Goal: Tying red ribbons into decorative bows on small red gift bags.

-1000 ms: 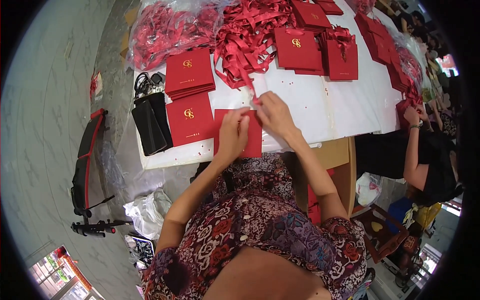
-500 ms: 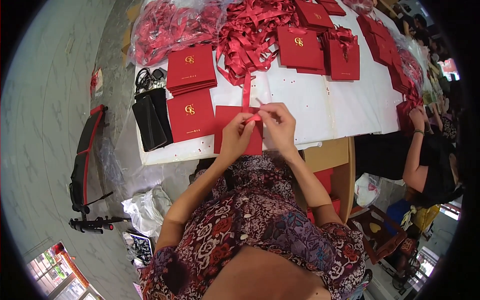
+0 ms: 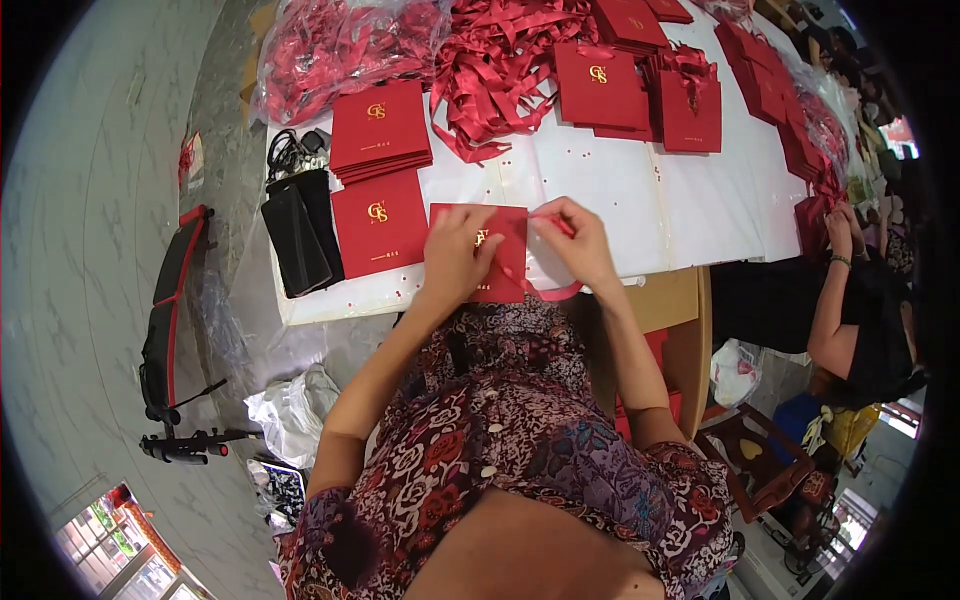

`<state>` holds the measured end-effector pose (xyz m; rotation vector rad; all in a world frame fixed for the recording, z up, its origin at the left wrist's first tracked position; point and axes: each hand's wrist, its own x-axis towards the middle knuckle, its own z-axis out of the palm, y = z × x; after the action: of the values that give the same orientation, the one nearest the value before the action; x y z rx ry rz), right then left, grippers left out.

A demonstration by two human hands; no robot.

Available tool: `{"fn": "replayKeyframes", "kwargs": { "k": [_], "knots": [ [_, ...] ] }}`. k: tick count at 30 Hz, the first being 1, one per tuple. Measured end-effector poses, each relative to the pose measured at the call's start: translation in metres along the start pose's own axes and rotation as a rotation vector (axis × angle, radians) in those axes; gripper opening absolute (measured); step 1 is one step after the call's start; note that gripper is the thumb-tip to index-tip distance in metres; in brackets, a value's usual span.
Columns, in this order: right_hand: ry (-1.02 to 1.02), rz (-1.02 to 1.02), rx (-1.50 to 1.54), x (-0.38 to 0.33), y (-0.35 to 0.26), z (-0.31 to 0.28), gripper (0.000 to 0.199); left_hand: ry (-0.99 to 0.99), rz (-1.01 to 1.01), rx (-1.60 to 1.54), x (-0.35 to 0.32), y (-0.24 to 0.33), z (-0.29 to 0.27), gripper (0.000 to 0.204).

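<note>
A square red card or sleeve with gold marking (image 3: pixel 510 222) lies at the table's near edge in front of me. My left hand (image 3: pixel 455 258) is over its left half, thumb and fingers apart, fingertips smeared by motion. Just off the card's right side, my right hand (image 3: pixel 578 245) has its fingers curled in a pinch on a red ribbon (image 3: pixel 553 294). That ribbon loops below the hand and back across the card's lower right. Its end near the right fingertips is blurred.
Left of the card lie another red card (image 3: pixel 380 230), a card stack (image 3: pixel 380 130) and a black phone (image 3: pixel 300 240). Behind are a ribbon heap (image 3: pixel 490 90) and a plastic bag of ribbons (image 3: pixel 345 50). More cards (image 3: pixel 690 120) stand farther right; another person's hand (image 3: pixel 842 235) works there.
The ribbon strand has come away from the heap and now hangs by the right hand. My left hand has moved left and loosened its pinch; the right hand has shifted slightly right.
</note>
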<state>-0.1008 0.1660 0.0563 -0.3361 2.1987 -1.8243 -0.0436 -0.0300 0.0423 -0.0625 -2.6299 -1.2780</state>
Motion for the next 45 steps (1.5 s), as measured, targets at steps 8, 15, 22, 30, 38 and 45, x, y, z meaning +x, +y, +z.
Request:
{"fn": "replayKeyframes", "kwargs": {
  "k": [8, 15, 22, 30, 38, 45],
  "knots": [
    [0.080, -0.106, -0.433, 0.006, 0.028, 0.032, 0.018, -0.057, 0.157, 0.359, 0.016, -0.023, 0.001, 0.052],
    [0.106, -0.177, -0.427, 0.006, 0.028, 0.040, 0.015, -0.056, 0.099, 0.198, 0.020, -0.018, 0.005, 0.030],
    [0.119, -0.354, -0.468, 0.006, 0.029, 0.042, 0.014, -0.103, -0.041, 0.039, 0.020, -0.021, 0.004, 0.024],
    [0.064, -0.419, -0.505, 0.005, 0.019, 0.038, 0.012, -0.145, -0.224, -0.251, 0.018, -0.025, 0.010, 0.025],
    [-0.063, -0.243, -0.323, 0.011, -0.010, 0.013, 0.016, -0.097, -0.069, -0.053, 0.016, 0.002, 0.000, 0.021],
    [-0.571, -0.009, -0.365, 0.044, 0.014, -0.018, 0.018, -0.038, 0.232, 0.193, 0.011, 0.023, -0.004, 0.018]
  ]
}}
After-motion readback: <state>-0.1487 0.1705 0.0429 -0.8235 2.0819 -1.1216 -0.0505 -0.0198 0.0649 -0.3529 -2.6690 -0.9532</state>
